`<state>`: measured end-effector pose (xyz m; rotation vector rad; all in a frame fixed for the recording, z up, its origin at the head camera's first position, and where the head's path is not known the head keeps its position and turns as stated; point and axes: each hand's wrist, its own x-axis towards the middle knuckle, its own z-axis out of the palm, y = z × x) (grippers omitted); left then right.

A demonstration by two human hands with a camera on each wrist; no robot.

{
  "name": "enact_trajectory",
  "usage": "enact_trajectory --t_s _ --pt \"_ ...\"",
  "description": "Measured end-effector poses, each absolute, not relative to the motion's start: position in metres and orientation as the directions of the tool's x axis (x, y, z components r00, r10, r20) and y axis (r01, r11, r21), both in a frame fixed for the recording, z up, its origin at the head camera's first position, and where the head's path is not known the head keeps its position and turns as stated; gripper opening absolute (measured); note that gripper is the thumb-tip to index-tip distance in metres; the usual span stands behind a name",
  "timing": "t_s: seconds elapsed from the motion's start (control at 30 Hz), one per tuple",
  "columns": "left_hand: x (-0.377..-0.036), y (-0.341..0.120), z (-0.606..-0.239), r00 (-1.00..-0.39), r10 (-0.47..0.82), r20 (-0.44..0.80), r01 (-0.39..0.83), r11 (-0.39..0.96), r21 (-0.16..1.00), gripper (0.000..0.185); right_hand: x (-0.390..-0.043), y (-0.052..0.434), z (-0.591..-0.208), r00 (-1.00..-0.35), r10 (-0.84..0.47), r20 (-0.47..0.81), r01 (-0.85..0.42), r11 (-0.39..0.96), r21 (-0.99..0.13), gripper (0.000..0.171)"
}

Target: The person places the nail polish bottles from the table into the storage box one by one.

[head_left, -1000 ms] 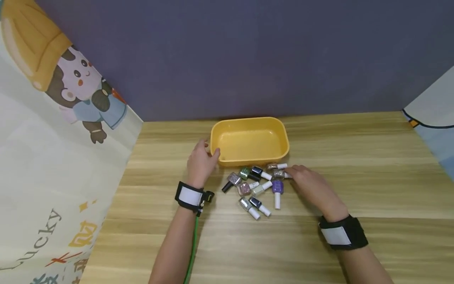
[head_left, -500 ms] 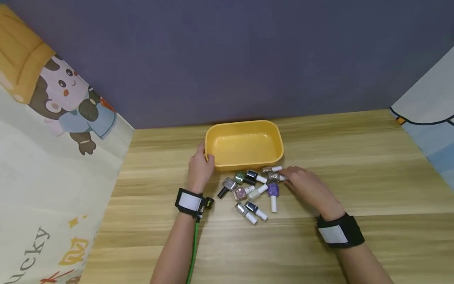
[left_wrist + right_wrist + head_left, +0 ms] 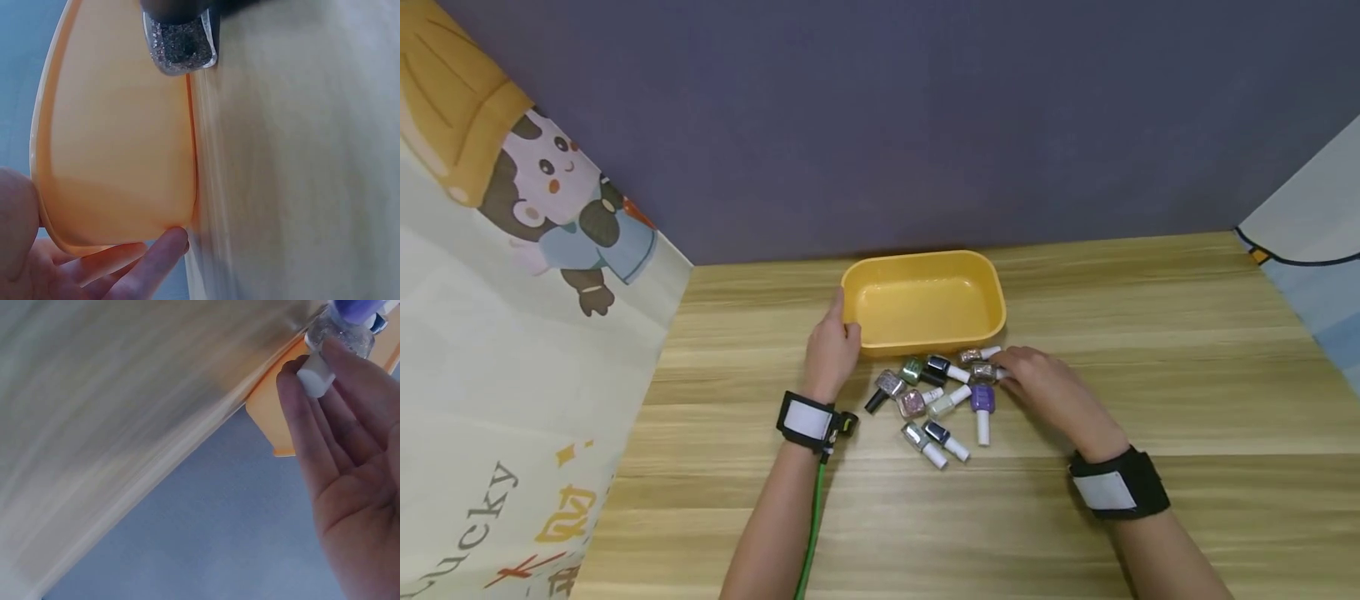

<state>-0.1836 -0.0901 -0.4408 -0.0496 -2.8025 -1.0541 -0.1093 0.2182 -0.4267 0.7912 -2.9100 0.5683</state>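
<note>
A yellow plastic tray (image 3: pixel 925 265) stands on the wooden table. My left hand (image 3: pixel 844 327) grips its front left corner; in the left wrist view the fingers (image 3: pixel 150 262) curl under the tray's wall (image 3: pixel 119 144). Several nail polish bottles lie in a heap in front of the tray. My right hand (image 3: pixel 1004 372) is at the heap's right side. It pinches the white cap (image 3: pixel 312 379) of a glitter bottle (image 3: pixel 987 372), which lies on the table beside a purple bottle (image 3: pixel 983 400).
A purple backdrop closes the far side of the table. A cartoon-print cloth (image 3: pixel 512 350) hangs along the left and another cloth (image 3: pixel 1315 250) at the right. A green cable (image 3: pixel 808 533) runs from my left wristband. Bare wood (image 3: pixel 1150 333) spreads right of the bottles.
Only the head view has shifted a little. Both hands keep their places at the tray corner and at the glitter bottle.
</note>
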Motion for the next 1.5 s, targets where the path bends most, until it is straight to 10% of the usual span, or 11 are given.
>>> enact_trajectory --t_s 1.5 --pt "-0.183 -0.092 -0.443 -0.987 -0.016 0.16 0.096 0.737 0.67 0.063 -0.104 0.214 -0.404 -0.866 -0.41 0.285 -0.499 0.684 -0.532 0.022"
